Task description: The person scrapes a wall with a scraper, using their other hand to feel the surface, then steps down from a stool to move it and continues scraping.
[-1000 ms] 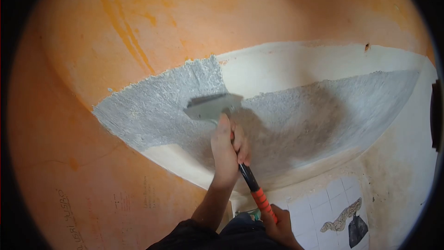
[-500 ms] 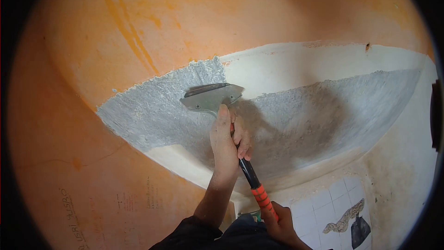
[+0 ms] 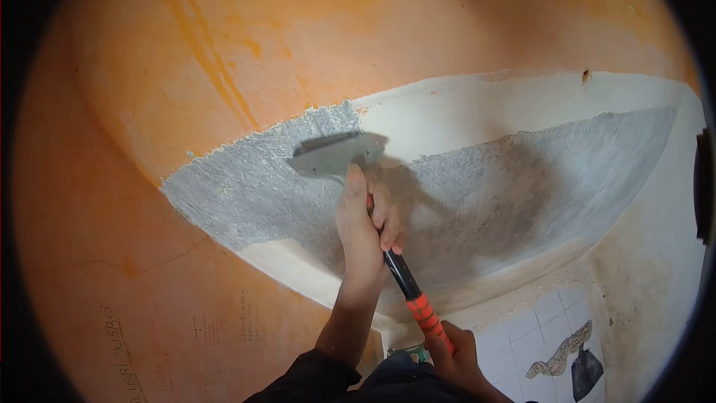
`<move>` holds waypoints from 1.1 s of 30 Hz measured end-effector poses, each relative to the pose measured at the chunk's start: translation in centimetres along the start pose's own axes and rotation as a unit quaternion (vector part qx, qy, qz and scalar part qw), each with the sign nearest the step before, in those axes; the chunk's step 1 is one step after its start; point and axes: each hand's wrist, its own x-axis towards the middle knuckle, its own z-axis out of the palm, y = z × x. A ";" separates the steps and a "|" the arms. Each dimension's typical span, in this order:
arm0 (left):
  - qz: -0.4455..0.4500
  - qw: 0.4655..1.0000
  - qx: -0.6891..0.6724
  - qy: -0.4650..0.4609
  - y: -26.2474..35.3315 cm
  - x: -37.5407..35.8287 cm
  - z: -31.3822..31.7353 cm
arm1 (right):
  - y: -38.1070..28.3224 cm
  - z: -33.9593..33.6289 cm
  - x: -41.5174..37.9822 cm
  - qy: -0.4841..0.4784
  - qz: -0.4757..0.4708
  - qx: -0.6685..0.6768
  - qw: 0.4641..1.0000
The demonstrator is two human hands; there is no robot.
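Observation:
A long-handled scraper (image 3: pixel 339 156) with a wide grey metal head lies against the rough grey patch of wall (image 3: pixel 253 186), close to the border with the white coating (image 3: pixel 440 123). My left hand (image 3: pixel 367 216) wraps round the handle just below the head, thumb pointing up along it. Lower down, my right hand (image 3: pixel 452 354) grips the orange-red banded end of the black handle (image 3: pixel 403 277). The scraper's head is slightly blurred, and its edge toward the wall is partly hidden.
Orange painted wall (image 3: pixel 224 45) surrounds the stripped area above and to the left, with handwriting low on the left. At lower right, white floor tiles (image 3: pixel 514 343) carry a crumpled cloth (image 3: pixel 561 351) and a black dustpan-like object (image 3: pixel 587 373). A dark object (image 3: pixel 702 186) stands at the right edge.
The scraper head and my left hand have shifted slightly left and up. Both hands keep their hold. The camera view has also moved a little.

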 end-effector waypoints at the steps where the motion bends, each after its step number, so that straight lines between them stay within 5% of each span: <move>1: 0.016 1.000 -0.015 -0.006 0.3 0.2 0.3 | -0.9 -0.1 0.3 -0.006 0.018 0.008 1.000; 33: 0.022 0.999 -0.036 -0.029 1.1 0.8 1.1 | -2.4 0.4 0.2 0.003 -0.009 0.008 1.000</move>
